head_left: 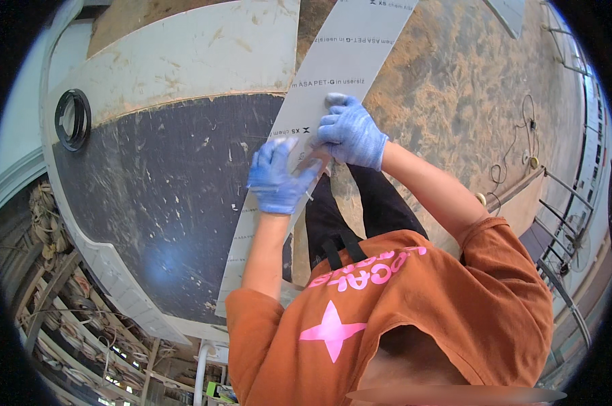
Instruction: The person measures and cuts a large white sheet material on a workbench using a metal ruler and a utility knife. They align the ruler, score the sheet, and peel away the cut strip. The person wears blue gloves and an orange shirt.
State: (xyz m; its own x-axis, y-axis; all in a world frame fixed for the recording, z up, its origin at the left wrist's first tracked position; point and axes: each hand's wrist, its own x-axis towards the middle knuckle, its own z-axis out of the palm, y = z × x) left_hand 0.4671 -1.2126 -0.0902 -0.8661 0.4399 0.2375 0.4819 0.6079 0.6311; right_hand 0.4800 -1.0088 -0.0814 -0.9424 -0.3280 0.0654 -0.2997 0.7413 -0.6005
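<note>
In the head view, the left hand, in a blue glove, is resting over the left edge of a long grey strip; its fingers are spreading well open, the thumb standing apart, and I cannot tell whether they are gripping. The right hand is bending its gloved fingers about half closed on the strip; their hold is hidden. The strip is running beneath both sets of fingers, stretching ahead and back. Left of the left fingers, a dark tabletop is spreading, and farther left a black coil is lying. Well right of the right fingers, a cord is trailing.
</note>
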